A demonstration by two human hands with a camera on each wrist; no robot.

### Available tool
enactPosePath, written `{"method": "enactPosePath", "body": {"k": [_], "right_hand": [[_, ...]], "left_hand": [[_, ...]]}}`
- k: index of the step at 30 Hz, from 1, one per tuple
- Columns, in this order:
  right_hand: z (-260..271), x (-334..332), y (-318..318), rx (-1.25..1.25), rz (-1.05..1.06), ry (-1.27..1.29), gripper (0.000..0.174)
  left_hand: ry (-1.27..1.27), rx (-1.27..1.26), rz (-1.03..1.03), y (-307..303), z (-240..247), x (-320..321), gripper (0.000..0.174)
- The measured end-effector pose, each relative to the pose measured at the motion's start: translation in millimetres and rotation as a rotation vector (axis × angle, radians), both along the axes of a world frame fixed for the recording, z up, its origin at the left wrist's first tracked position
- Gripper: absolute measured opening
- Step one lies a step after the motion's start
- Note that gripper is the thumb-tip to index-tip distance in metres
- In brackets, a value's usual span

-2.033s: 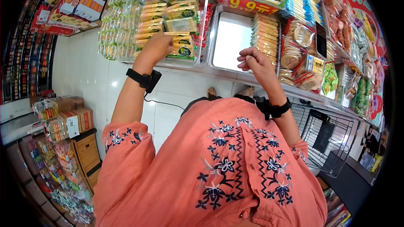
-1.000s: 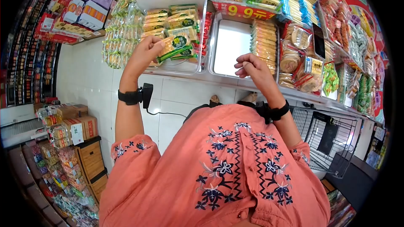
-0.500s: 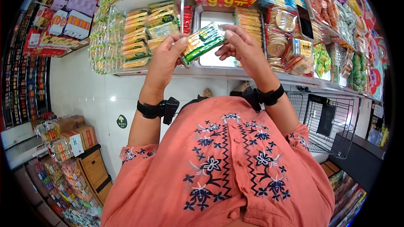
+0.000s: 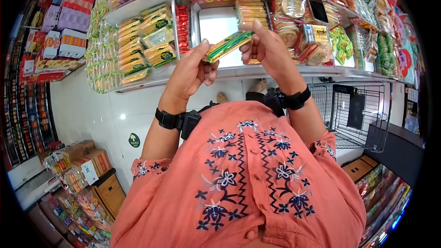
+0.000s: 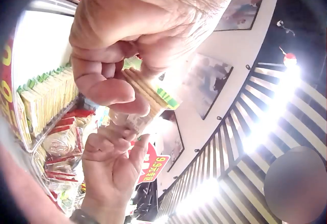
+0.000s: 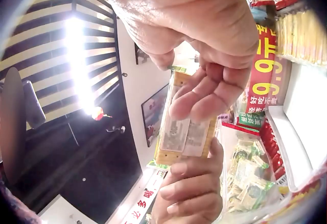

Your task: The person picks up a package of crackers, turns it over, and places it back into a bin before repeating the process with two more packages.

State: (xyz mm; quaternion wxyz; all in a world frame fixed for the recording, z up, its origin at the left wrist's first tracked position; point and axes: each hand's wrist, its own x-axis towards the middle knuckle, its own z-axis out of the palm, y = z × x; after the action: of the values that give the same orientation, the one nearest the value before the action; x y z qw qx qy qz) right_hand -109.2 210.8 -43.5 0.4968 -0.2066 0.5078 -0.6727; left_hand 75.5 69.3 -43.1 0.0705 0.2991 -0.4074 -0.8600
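Between the two hands, in front of the chest, a green-and-yellow cracker packet (image 4: 229,46) is held tilted, its right end higher. The left hand (image 4: 189,71) pinches its left end, thumb on top and fingers curled below. At the other end the right hand (image 4: 271,50) grips with thumb and fingers. The right wrist view shows the packet's underside (image 6: 185,134), pale printed panels over yellow crackers, with both hands (image 6: 189,193) on it. In the left wrist view the packet (image 5: 148,93) appears edge-on.
A clear bin (image 4: 173,18) of similar packets stands at the left of the counter. Beside it, a white-bottomed tray (image 4: 216,23) holds a row of packets on its right side. Bagged round crackers (image 4: 287,27) lie farther right. A wire cart (image 4: 356,110) stands below the counter.
The left hand took a packet from the left bin and brought it right, to the front of the chest. The right hand took hold of its other end, and the packet has tipped more edge-on.
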Motion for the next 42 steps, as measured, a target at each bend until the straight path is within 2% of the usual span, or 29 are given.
{"method": "enactPosePath", "body": {"k": [9,21,27,42], "right_hand": [[-9,-8,10,0.049,0.008,-0.037,0.059],[-14,-12,19,0.035,-0.017,-0.066,0.051],[-17,-11,23,0.043,-0.018,-0.027,0.042],[-39,-14,24,0.073,0.023,0.042,0.033]], "left_hand": [[-0.022,0.071,-0.001,3,-9,-7,0.038],[0.01,-0.004,-0.032,6,-13,-16,0.047],[0.013,-0.19,-0.028,2,-17,-18,0.043],[0.015,-0.38,-0.011,0,-35,-14,0.042]]}}
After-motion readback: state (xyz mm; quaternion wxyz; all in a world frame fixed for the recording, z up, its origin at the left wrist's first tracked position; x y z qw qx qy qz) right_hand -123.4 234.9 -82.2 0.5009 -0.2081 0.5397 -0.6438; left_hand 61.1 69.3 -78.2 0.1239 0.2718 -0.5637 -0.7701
